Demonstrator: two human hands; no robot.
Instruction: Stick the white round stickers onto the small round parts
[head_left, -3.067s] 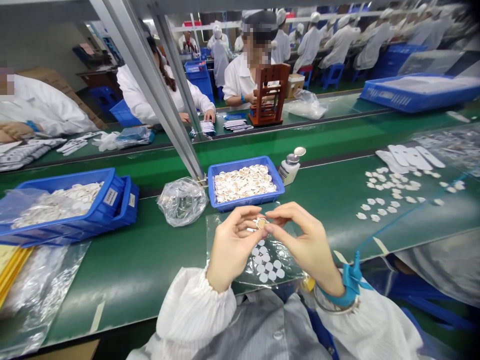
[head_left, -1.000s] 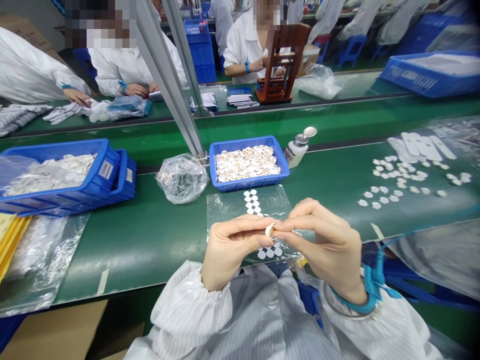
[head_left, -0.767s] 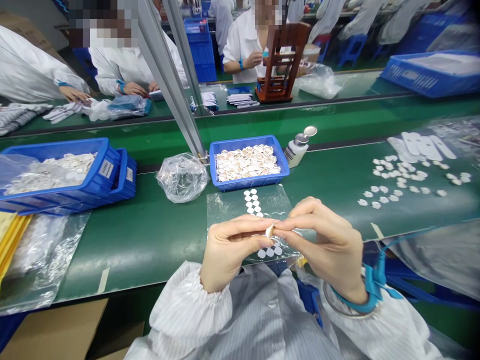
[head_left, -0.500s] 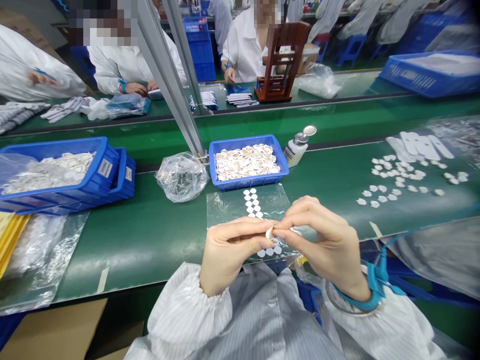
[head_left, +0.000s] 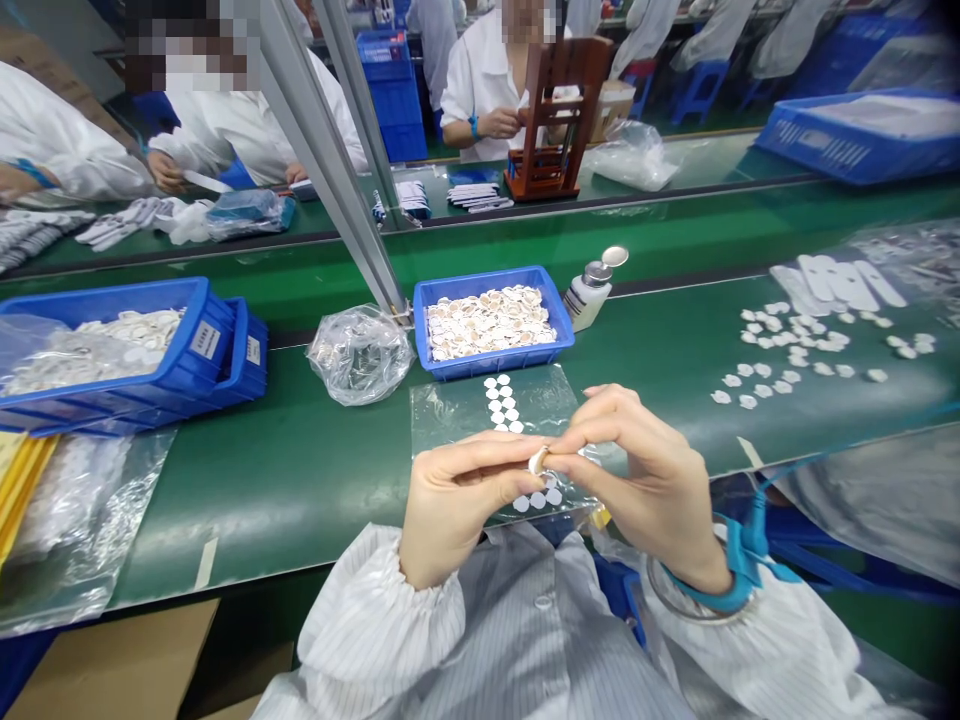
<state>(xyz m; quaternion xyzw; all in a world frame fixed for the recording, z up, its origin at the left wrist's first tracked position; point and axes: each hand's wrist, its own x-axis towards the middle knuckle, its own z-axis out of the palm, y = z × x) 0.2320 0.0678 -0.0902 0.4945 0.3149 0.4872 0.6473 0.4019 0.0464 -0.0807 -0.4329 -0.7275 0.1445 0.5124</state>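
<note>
A small round white piece with a tan face point(head_left: 538, 461) is held on edge between my two hands. My left hand point(head_left: 466, 492) is closed, pinching it between thumb and fingers. From the right, my right hand point(head_left: 643, 478) presses thumb and fingertips together at the piece's edge. Below and behind the hands lies a clear plastic sheet point(head_left: 444, 412) with rows of white round discs point(head_left: 499, 405) on it. My fingers hide part of the rows. Beyond the sheet stands a blue tray point(head_left: 495, 368) full of similar white and tan pieces point(head_left: 487, 322).
A white dispenser bottle point(head_left: 588, 300) stands right of the tray, and a crumpled plastic bag point(head_left: 358, 355) lies left. Blue bins point(head_left: 135, 390) hold more pieces. Small white pieces point(head_left: 795, 340) are scattered at right. A metal post point(head_left: 337, 170) rises behind. Co-workers sit across the bench.
The piece has turned slightly in my fingers, so more of its tan face shows. My hands stay almost in place. Across the bench, co-workers' hands have moved.
</note>
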